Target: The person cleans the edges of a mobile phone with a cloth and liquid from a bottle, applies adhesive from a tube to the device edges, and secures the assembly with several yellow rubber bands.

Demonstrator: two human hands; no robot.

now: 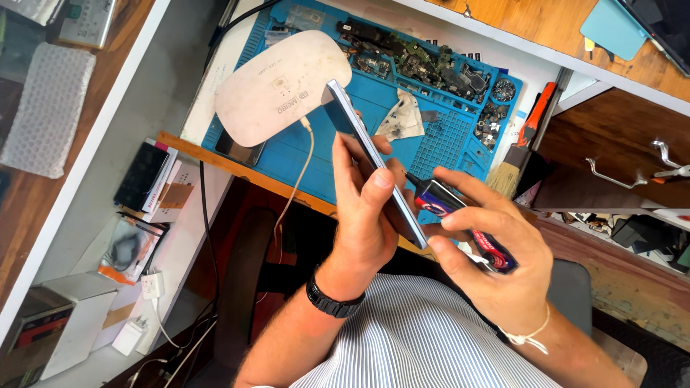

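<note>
Above the near edge of the blue repair mat (302, 154) on my worktop (205, 93), my left hand (363, 215) grips a smartphone (370, 154) on edge, while to its right my right hand (489, 251) holds a glue tube (463, 224), its black nozzle touching the phone's side.

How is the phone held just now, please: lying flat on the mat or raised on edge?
Raised on edge: the left hand grips the phone above the blue mat.
</note>
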